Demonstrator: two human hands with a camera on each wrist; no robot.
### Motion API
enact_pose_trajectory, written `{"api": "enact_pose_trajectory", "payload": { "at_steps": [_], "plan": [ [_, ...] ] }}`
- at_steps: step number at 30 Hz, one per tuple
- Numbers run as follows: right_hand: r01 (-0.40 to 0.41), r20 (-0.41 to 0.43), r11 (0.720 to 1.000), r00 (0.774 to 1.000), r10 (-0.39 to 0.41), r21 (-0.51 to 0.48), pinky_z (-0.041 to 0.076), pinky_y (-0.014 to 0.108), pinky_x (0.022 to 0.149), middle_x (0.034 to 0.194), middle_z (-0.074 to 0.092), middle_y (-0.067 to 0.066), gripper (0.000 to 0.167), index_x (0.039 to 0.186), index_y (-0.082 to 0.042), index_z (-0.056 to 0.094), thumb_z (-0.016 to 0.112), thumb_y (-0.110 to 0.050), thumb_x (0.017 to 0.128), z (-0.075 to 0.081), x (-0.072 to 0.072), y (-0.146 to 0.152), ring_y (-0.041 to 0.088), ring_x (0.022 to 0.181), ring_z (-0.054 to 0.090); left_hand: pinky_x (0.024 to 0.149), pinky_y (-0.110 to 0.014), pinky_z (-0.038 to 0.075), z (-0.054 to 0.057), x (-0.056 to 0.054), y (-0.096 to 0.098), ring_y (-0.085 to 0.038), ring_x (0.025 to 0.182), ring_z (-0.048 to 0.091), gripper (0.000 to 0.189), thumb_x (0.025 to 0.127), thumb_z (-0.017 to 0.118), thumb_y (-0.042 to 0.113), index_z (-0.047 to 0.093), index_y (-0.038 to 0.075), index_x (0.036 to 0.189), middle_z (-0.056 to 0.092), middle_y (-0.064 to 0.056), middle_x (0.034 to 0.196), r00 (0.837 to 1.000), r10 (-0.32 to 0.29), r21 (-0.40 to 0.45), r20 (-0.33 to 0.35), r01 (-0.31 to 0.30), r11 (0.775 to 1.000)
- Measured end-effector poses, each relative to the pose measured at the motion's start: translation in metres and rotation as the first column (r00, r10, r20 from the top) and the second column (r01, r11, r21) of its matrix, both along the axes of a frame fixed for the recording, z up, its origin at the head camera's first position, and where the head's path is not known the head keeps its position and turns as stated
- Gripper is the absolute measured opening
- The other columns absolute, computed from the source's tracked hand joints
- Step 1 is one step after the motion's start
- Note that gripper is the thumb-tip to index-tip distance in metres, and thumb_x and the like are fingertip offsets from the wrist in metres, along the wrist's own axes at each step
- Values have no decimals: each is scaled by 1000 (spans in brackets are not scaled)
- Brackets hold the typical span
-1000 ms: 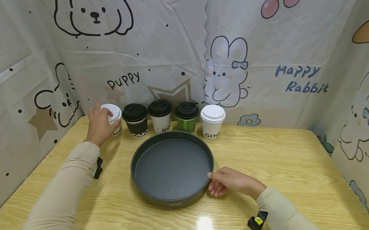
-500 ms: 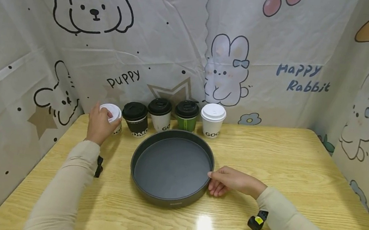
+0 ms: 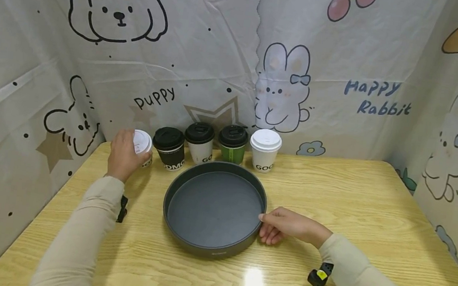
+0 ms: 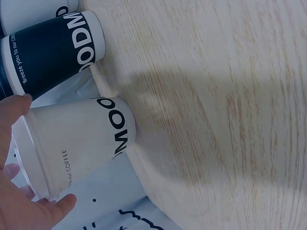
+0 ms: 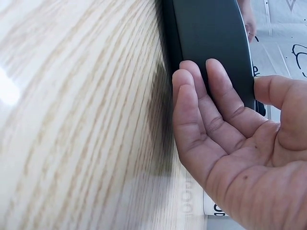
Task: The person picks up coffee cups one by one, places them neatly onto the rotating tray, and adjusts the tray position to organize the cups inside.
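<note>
At the left end of a row of cups stands a white paper coffee cup (image 4: 76, 143) with a white lid (image 3: 141, 142). My left hand (image 3: 123, 155) grips it around the lid, thumb on one side and fingers on the other, as the left wrist view shows. The cup is upright on the table. A round dark grey baking pan (image 3: 214, 208) lies in the middle. My right hand (image 3: 289, 224) pinches its right rim, thumb over the edge and fingers (image 5: 223, 86) against the outer wall.
Right of the held cup stand a black cup (image 3: 169, 149), a white cup with a black lid (image 3: 200, 144), a green cup (image 3: 233, 146) and a white-lidded cup (image 3: 264, 152). A printed cloth (image 3: 204, 63) hangs behind the wooden table (image 3: 356, 192).
My left thumb and fingers have shifted on the cup, so more of its white lid shows. The cup, the pan and my right hand have stayed in place.
</note>
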State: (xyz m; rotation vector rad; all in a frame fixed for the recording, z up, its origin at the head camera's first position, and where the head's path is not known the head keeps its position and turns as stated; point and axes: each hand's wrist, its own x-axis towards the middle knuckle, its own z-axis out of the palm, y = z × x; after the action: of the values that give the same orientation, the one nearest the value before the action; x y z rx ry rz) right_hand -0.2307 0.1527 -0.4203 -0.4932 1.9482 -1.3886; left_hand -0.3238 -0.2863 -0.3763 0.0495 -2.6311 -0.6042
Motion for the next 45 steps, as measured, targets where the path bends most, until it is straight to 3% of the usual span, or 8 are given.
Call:
{"api": "enact_pose_trajectory", "payload": {
  "at_steps": [5,11,18,23,29,38,45],
  "plan": [
    [0,-1,1000,1000,0,1,55,27,62,79,70,10,49,88,11,66,42,-29,103,0,1,-1,13,66,64,105,-58,30,-1,2,0,-48,130,28,77,80,73,18,33,-10,139,30,-33,140,1000,15,-1,28,-15,1000],
    [6,5,1000,1000,-6,3,55,26,61,78,69,9,48,88,11,66,42,-28,103,-1,0,-2,13,65,64,98,-61,36,5,8,0,-50,127,29,74,79,71,19,35,-8,138,30,-32,140,999,17,5,45,-17,1000],
    [13,-2,1000,1000,-13,10,55,27,63,81,70,11,49,88,11,66,42,-29,103,1,-1,-1,14,66,65,90,-62,38,24,14,5,-51,118,39,68,77,70,26,45,-7,131,41,-32,130,999,-44,-109,0,43,993],
    [29,-3,999,1000,-29,14,56,29,64,82,70,13,48,88,10,66,42,-28,103,2,-1,0,14,67,65,86,-62,41,38,21,15,-49,114,43,71,77,69,30,44,-6,132,45,-31,128,996,-85,-173,32,89,981],
    [20,12,1000,1000,-20,10,56,29,64,83,70,13,47,88,8,67,42,-29,102,1,-2,0,14,67,65,84,-58,42,52,39,29,-46,114,45,73,77,71,32,44,-5,135,47,-30,130,985,-166,-185,46,172,968],
    [10,9,1000,1000,-10,15,55,27,63,81,70,11,48,88,9,67,43,-30,102,-1,-3,0,13,66,64,85,-56,45,70,75,67,-44,109,51,71,80,71,36,49,-9,130,52,-29,124,949,-314,-254,9,306,918],
    [6,16,1000,1000,-6,14,55,26,62,78,69,7,47,87,8,67,43,-29,102,-3,-2,-1,12,66,64,81,-51,48,73,104,95,-39,106,55,72,81,72,41,50,-3,132,51,-23,129,917,-392,-254,74,398,882]
  ]
}}
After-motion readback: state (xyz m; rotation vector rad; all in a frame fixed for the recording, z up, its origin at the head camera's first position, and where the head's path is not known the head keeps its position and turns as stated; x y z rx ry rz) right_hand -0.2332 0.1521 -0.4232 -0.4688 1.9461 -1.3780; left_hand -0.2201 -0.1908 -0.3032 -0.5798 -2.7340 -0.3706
